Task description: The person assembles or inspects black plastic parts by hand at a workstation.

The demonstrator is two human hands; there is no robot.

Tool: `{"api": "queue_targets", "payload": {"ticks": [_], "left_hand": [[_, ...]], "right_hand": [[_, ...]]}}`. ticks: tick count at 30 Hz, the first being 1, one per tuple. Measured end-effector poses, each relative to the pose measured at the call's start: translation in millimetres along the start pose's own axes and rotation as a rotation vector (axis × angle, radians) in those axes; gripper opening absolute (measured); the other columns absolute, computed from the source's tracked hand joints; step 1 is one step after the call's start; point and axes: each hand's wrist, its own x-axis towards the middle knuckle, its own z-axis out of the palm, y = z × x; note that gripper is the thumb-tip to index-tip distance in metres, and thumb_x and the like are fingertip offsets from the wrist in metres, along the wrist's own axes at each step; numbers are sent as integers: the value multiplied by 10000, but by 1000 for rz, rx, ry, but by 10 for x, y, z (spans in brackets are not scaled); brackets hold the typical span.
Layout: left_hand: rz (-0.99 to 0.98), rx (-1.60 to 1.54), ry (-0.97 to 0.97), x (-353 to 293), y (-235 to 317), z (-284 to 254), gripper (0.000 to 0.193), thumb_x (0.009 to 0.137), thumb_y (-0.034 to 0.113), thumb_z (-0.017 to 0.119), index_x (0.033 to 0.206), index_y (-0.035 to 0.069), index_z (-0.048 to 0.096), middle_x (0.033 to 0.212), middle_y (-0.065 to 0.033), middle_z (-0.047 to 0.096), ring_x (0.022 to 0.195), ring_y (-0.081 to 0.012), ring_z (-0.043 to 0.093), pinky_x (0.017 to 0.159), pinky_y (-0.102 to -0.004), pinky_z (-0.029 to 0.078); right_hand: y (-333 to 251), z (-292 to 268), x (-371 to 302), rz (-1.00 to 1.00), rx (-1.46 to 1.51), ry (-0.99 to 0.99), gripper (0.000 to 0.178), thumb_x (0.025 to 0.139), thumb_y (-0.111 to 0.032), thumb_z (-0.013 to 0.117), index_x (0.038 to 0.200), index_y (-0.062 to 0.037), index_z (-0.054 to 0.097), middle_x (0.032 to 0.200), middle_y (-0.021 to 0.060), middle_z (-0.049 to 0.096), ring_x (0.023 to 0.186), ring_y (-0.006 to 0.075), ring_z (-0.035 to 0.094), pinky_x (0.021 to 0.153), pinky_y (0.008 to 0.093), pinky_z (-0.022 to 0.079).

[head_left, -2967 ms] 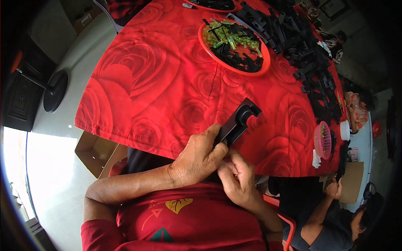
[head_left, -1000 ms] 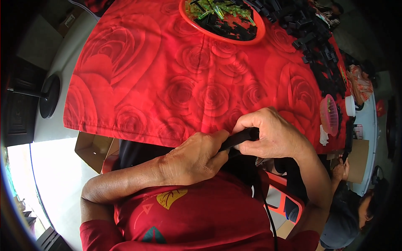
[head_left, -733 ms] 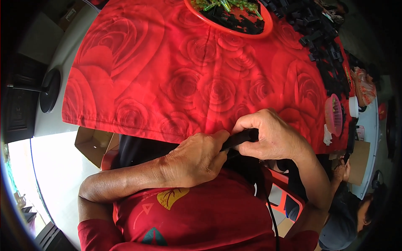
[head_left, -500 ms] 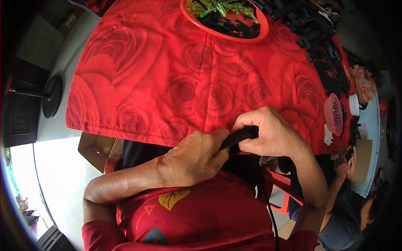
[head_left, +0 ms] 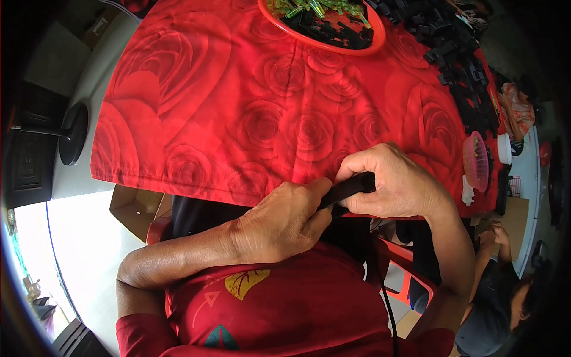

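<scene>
Compared with three seconds ago, the right hand (head_left: pixel 395 185) has moved from the near end of the black plastic part (head_left: pixel 347 189) to its far end, and the part lies flatter. The left hand (head_left: pixel 282 221) is closed on the near end, pinching it between thumb and bent fingers. The right hand curls thumb and forefinger around the far end; its other fingers are mostly hidden. The part spans the gap between both hands at the near edge of the tabletop (head_left: pixel 196 113). Beyond stand a red plate (head_left: pixel 357 52) of green and black pieces and a pile of black parts (head_left: pixel 449 41).
</scene>
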Motion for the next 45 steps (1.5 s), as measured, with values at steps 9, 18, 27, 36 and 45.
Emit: {"api": "queue_targets", "payload": {"ticks": [9, 18, 27, 36, 45], "left_hand": [[-86, 53, -51, -24, 32, 37, 284, 950, 29, 589, 1209, -88, 584, 685, -224, 624, 641, -274, 705, 584, -414, 510], [31, -74, 126, 87, 78, 27, 133, 996, 67, 580, 1044, -48, 537, 646, -208, 583, 597, -302, 683, 537, -457, 480], [221, 186, 392, 43, 30, 150, 342, 990, 81, 613, 1277, -43, 475, 990, -279, 603, 839, -461, 657, 680, -516, 538], [470, 876, 229, 112, -18, -164, 472, 789, 48, 699, 1256, -13, 656, 1207, -192, 565, 1115, -375, 582, 906, -453, 549], [440, 1275, 140, 199, 195, -176, 235, 755, 115, 703, 950, -8, 657, 1101, -175, 574, 1001, -290, 581, 793, -404, 535]], "right_hand": [[63, 69, -19, -76, -69, 55, 191, 771, -33, 794, 951, 9, 747, 766, 53, 728, 680, 99, 665, 603, 291, 518], [115, -144, 114, -491, -49, 330, 284, 764, -61, 779, 1032, 25, 737, 931, 135, 763, 812, 212, 743, 739, 333, 576], [249, 25, 452, -319, -32, 580, 388, 1031, -246, 719, 764, 32, 676, 591, 20, 582, 588, 38, 511, 522, 285, 403], [299, 33, 854, -350, -27, 563, 433, 1074, -334, 622, 837, 22, 690, 699, 115, 722, 632, 151, 687, 597, 340, 531], [400, 293, 985, -482, -99, 930, 301, 1043, -267, 618, 898, -14, 692, 753, 108, 699, 678, 260, 679, 627, 391, 518]]}}
